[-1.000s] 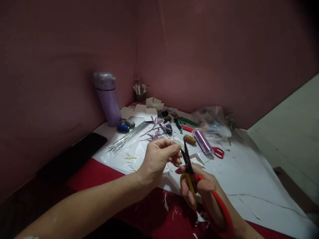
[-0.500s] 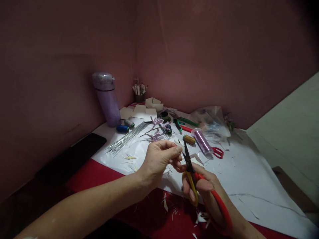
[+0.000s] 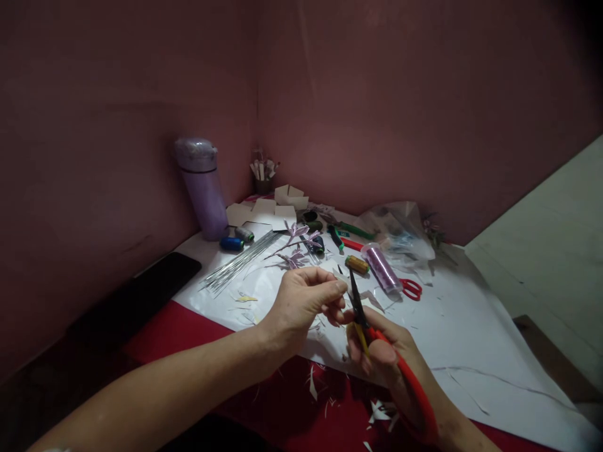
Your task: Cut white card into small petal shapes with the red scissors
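Note:
My left hand (image 3: 306,298) is closed in a pinch on a small piece of white paper (image 3: 340,277), mostly hidden by the fingers. Wrapped round the handles of a pair of scissors (image 3: 358,307) is my right hand (image 3: 384,351). These scissors have dark blades, one red handle and one yellow handle. Their blades point up and away, a little apart, right beside the paper at my left fingertips. Beyond my left hand lies a flower of purple wire or thread (image 3: 296,248). A gold thread spool (image 3: 357,264) lies just past the blade tips.
A purple bottle (image 3: 205,188) stands at the left by a black phone-like slab (image 3: 164,276). Thin metal wires (image 3: 242,260) and a blue spool (image 3: 232,243) lie nearby. Right of centre are a purple glitter roll (image 3: 382,269), red-handled scissors (image 3: 411,289) and a plastic bag (image 3: 400,229). Paper scraps (image 3: 379,412) litter the front.
The scissors have tilted slightly and their handles have drawn closer, with less of the yellow one showing. The blades now sit around the paper's edge. My left hand has barely shifted.

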A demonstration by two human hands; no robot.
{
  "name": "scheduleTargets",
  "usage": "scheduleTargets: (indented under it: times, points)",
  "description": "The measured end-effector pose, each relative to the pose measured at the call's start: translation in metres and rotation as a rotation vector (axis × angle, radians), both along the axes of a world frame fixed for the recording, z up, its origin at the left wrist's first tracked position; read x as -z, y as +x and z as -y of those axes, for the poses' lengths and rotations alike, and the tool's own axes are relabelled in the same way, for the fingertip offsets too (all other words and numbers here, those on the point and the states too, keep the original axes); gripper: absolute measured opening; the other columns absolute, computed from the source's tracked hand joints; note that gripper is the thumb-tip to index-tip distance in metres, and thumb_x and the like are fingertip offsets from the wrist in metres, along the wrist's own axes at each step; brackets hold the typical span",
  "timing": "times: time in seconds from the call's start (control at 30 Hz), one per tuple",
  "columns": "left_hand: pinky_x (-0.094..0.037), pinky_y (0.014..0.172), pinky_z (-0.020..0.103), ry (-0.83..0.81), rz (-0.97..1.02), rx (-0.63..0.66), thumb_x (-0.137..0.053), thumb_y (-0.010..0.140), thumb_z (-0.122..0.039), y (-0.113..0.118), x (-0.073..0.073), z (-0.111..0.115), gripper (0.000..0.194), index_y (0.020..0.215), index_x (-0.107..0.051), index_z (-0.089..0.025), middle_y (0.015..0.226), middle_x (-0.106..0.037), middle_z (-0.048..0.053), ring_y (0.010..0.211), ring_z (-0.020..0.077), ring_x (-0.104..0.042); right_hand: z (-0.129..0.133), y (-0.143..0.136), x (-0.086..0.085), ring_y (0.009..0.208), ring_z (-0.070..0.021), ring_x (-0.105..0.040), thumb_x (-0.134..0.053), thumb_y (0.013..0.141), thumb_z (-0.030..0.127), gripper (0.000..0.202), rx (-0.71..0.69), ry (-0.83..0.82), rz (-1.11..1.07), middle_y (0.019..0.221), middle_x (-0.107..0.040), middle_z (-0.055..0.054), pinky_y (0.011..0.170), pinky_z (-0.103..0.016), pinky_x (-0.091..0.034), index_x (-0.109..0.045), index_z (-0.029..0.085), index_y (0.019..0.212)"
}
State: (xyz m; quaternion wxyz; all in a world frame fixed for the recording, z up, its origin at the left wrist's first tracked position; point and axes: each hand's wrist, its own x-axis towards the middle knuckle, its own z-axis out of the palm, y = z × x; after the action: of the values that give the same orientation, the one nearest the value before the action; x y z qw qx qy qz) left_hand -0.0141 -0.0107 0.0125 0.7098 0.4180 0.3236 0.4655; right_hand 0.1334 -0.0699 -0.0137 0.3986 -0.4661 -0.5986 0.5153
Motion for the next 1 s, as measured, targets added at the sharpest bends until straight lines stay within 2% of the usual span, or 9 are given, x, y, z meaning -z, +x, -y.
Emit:
scheduleTargets:
  times: [0.13,0.5,0.67,1.0]
  points:
    - [-0.039,0.044,0.019,-0.003,-0.002,0.008,-0.065,0.069,-0.018,-0.0001,-0.0003,0.0005,0.016,0.059,-0.056,-0.011,0.050,-0.056,-0.001,0.040,0.0063,-0.049,-0.0001,0.0020,0.0026,0.053,-0.0109,-0.027,-0.040,0.067,0.080,0.068,0.006,0.014,0.027,0.063,-0.039,0.004,0.048,-0.025,-0.021,-0.053,0.020,0.096]
    - [-0.038,0.044,0.020,-0.002,-0.006,0.013,-0.066,0.069,-0.020,0.0001,0.0003,-0.0001,0.017,0.059,-0.056,-0.012,0.050,-0.055,-0.001,0.040,0.0064,-0.047,0.0023,-0.0032,0.0020,0.045,-0.0079,-0.026,-0.055,0.066,0.073,0.060,0.117,-0.074,-0.085,0.053,-0.041,0.005,0.042,-0.023,-0.020,-0.055,0.017,0.089]
    - [-0.038,0.044,0.020,-0.010,-0.009,0.014,-0.065,0.069,-0.018,-0.0008,-0.0008,-0.0002,0.017,0.058,-0.055,-0.011,0.050,-0.055,0.000,0.040,0.0063,-0.047,0.0036,-0.0023,0.0024,0.043,-0.0071,-0.025,-0.060,0.059,0.074,0.064,0.143,-0.084,-0.096,0.051,-0.041,0.005,0.040,-0.022,-0.019,-0.058,0.018,0.089]
    - [-0.038,0.044,0.021,0.011,-0.019,0.038,-0.066,0.069,-0.020,-0.0031,-0.0006,-0.0018,0.017,0.058,-0.055,-0.012,0.049,-0.055,-0.001,0.040,0.0066,-0.048,0.0006,0.0004,0.0051,0.044,-0.0075,-0.025,-0.062,0.062,0.071,0.059,0.130,-0.060,-0.097,0.049,-0.041,0.005,0.040,-0.021,-0.022,-0.059,0.018,0.089]
